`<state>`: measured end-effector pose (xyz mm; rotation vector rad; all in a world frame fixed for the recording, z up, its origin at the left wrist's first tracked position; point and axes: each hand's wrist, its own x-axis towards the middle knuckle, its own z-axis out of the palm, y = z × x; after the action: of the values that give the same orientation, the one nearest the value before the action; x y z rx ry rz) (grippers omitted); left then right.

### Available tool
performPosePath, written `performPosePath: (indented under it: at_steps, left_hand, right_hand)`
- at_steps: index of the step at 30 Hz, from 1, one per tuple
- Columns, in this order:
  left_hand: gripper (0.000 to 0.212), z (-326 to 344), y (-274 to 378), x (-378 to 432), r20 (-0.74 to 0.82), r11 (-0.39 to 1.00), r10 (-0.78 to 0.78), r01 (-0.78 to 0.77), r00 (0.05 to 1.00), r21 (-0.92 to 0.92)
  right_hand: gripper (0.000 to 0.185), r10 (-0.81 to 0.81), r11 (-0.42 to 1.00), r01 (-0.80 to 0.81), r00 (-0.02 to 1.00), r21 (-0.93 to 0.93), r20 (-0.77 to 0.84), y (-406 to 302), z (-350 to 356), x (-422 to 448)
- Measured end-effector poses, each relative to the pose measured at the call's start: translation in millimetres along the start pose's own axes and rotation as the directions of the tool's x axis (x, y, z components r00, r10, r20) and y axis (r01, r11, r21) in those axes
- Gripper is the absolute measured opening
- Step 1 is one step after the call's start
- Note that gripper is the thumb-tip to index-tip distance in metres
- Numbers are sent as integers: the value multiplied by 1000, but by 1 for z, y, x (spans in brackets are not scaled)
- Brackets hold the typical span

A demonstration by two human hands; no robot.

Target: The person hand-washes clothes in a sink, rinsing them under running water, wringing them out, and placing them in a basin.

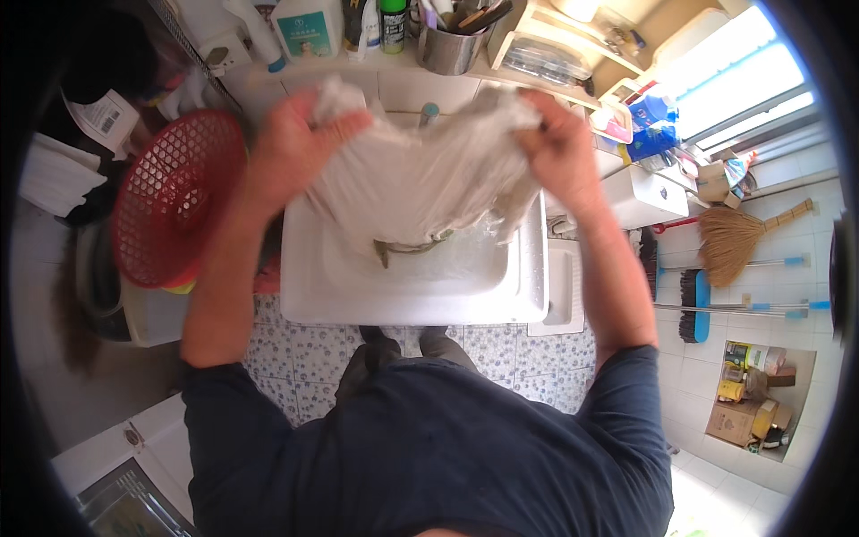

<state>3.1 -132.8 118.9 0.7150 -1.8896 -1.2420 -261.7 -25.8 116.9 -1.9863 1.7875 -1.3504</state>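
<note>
Spread between my two hands hangs a wet, light-coloured cloth (416, 174), perhaps a garment, slightly blurred. My left hand (305, 144) grips its upper left part, and my right hand (557, 137) grips the upper right part. The cloth is held up over a white sink basin (416, 312) and hides the back of it. A darker greenish band (416, 247) shows along the lower edge of the cloth. Behind the cloth's dipped top edge, the top of a faucet (429, 113) peeks out.
Left of the sink is a red plastic basket (181, 194). A metal cup of utensils (453, 50), a white bottle (307, 33) and a green-capped can (394, 27) line the back ledge. A straw broom (738, 238) and a blue brush (694, 305) hang at the right wall.
</note>
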Motion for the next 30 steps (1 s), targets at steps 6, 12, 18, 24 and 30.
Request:
performPosePath:
  at_steps: [6,12,18,24,30]
  left_hand:
    - [21,-4,119,30,-244,969,246,-245,938,33]
    - [27,-11,-21,18,338,962,-98,2,936,271]
    - [29,93,-244,-79,305,889,-362,227,881,397]
    - [31,147,-327,-117,189,669,-468,206,863,714]
    - [22,160,-390,-110,60,548,-629,388,775,741]
  right_hand:
    - [24,96,980,-11,899,197,-428,-62,-64,53]
    - [23,234,858,-333,931,390,279,22,-7,-18]
    - [45,563,823,-465,740,-325,368,159,155,-143]
    - [52,544,819,-291,669,-495,507,170,253,-201]
    - [41,551,802,-297,703,-518,449,223,298,-214]
